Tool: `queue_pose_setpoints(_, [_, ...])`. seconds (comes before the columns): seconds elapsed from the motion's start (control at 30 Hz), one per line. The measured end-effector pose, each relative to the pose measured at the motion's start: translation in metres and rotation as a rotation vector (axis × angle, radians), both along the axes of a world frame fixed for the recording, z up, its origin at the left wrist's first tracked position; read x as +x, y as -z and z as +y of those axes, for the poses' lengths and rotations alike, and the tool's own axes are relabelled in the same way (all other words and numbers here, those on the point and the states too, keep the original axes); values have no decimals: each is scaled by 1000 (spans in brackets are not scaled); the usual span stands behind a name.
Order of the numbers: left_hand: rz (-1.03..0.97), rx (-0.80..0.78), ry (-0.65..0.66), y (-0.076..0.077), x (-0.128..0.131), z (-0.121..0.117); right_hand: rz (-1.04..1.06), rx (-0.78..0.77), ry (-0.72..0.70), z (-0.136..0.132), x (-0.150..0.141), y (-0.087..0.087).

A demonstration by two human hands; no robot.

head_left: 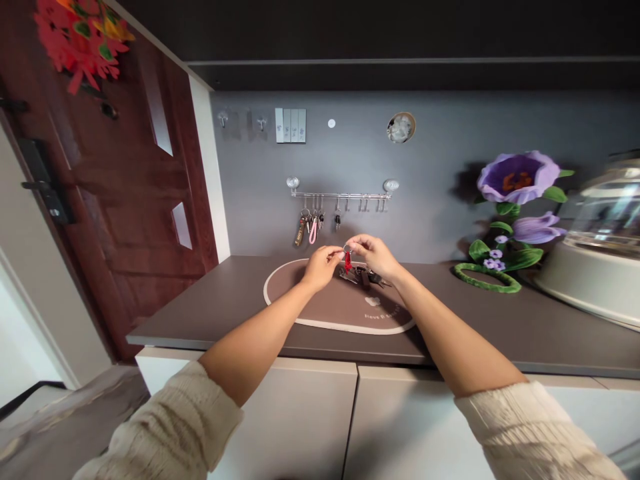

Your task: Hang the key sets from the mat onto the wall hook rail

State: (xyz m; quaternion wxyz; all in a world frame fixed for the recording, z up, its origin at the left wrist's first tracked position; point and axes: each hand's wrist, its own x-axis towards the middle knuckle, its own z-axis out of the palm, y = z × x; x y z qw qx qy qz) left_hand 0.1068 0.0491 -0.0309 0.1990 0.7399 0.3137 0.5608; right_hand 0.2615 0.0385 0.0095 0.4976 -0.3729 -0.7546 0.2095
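Note:
Between my two hands, above a brown oval mat (320, 307), is a metal key ring (347, 248) with a red tassel-like charm (348, 264) hanging from it. The fingertips of my left hand (323, 265) pinch the ring's left side. My right hand (374, 256) grips it from the right, fingers closed. Several keys (370, 275) lie on the mat just behind and below; my right hand partly covers them. On the wall ahead, a clear hook rail (343, 195) carries several key sets, one with a pink strap (313, 231) and one with a brown tag (300, 231).
The mat lies on a dark countertop (200, 307) over white cabinet doors (295, 413). At right stand purple knitted flowers (520, 180) with a green ring base, and a glass-topped appliance (595, 260). A dark upper cabinet (400, 40) overhangs. A red-brown door (150, 220) is at left.

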Motion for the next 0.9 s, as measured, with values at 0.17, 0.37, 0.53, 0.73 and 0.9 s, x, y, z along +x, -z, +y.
queue_pose_setpoints(0.17, [-47,-34,66,-5,0,-3,31,-43,-46,-1,-4,1])
queue_pose_setpoints(0.37, [-148,-92,79,-8,-2,-3,216,-188,-83,-4,-10,5])
queue_pose_setpoints(0.53, [-201,-97,74,-10,-4,-1,286,-286,-96,-2,-15,12])
queue_pose_setpoints(0.73, [-234,-74,77,-15,-5,-3,299,-271,-86,-5,-17,11])
queue_pose_setpoints(0.9, [-256,-83,102,-16,-4,-4,370,-257,-91,-6,-22,9])
